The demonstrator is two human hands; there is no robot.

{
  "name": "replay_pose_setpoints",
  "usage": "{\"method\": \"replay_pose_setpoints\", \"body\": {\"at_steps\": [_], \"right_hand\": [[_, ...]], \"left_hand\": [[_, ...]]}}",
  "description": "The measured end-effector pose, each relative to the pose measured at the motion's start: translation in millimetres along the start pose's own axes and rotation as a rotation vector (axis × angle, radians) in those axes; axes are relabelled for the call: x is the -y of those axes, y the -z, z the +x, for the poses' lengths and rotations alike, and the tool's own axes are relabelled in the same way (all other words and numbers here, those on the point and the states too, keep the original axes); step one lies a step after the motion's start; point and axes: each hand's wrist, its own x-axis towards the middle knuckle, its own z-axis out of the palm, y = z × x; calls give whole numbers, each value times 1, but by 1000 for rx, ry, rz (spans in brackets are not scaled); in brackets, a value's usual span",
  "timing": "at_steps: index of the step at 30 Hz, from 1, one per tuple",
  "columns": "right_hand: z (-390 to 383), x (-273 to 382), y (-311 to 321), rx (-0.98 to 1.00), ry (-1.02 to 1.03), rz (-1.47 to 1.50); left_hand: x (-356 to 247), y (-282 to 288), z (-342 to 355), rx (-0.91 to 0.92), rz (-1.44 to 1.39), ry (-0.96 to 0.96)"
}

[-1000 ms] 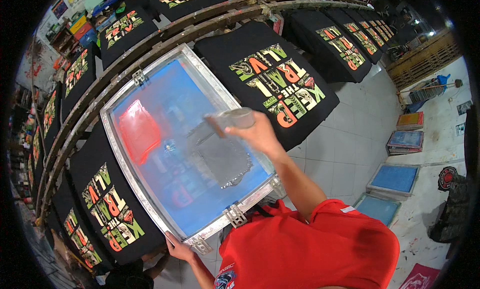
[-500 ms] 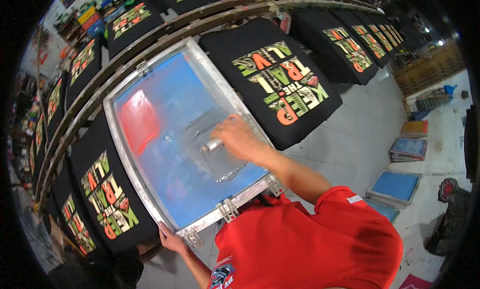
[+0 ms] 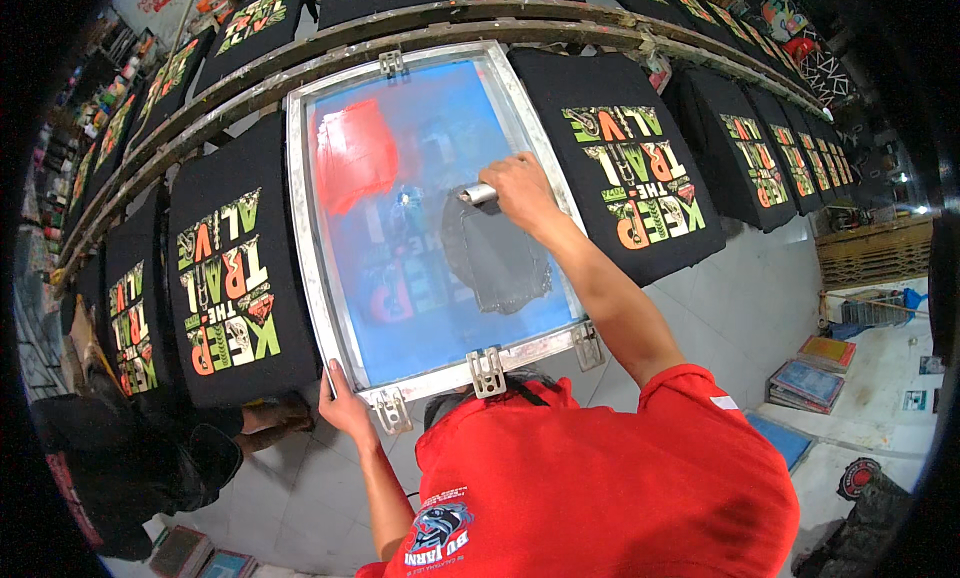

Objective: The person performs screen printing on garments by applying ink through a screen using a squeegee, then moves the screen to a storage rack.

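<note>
The right hand (image 3: 520,190) is closed round a squeegee (image 3: 478,194), its silver-coloured end jutting out to the left of the knuckles. It works over the right half of a metal-framed screen (image 3: 440,380), just above the middle of the blue mesh (image 3: 430,333). Right under the squeegee, and reaching down from it, lies a dark grey patch of ink (image 3: 505,268) with a glossy, ragged edge; a red patch (image 3: 355,153) covers the mesh's upper left. A print shows faintly through the mesh.

The left hand (image 3: 345,408) touches the screen's near left corner with its fingers pointing up along the edge; how tightly it is curled there I cannot tell. Metal clamps (image 3: 487,371) stick out from the near side of the frame.

The screen sits between two black shirts (image 3: 225,288) bearing bright orange, green and cream lettering, with more like them down both sides. Long rails (image 3: 420,16) run past the far end. At lower left is a person in dark clothing (image 3: 150,458), and over to the right, stacked frames (image 3: 800,383) lean by the wall.
</note>
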Motion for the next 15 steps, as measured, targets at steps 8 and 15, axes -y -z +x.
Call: {"method": "replay_pose_setpoints", "body": {"at_steps": [8, 15], "right_hand": [[-151, 72, 32, 50, -77, 16], [-146, 90, 66, 46, -123, -47]], "left_hand": [[-4, 0, 0, -73, 2, -7], [5, 1, 1, -28, -28, 9]]}}
